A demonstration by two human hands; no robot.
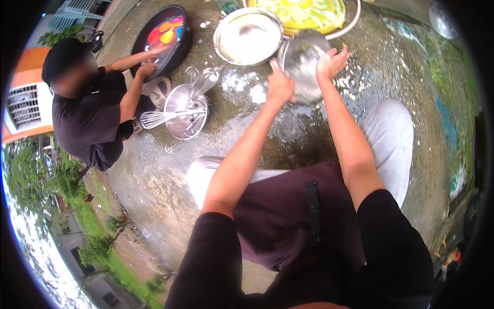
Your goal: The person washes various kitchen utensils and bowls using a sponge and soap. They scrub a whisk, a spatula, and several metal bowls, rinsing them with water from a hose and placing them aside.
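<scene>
A round metal bowl [303,69], wet and blurred, is tilted between my hands low over the concrete. My left hand [280,85] grips its left rim, with the thumb pointing up along the outside. At the opposite rim is my right hand [332,63], its wet fingers spread and pointing away from the bowl; whether it touches the rim is hard to tell. Just beyond stands a wide basin [249,36] of whitish, cloudy water. Behind that, a yellow-green tub [297,15] contains water and pale yellowish pieces.
At left, a co-worker [88,104] reaches into a black basin [179,54] holding colourful items. Between us a metal bowl [185,125] carries several wire whisks [154,119]. White foam [257,94] and pale scraps [349,87] dot the wet concrete. A mossy strip [444,77] runs along the right.
</scene>
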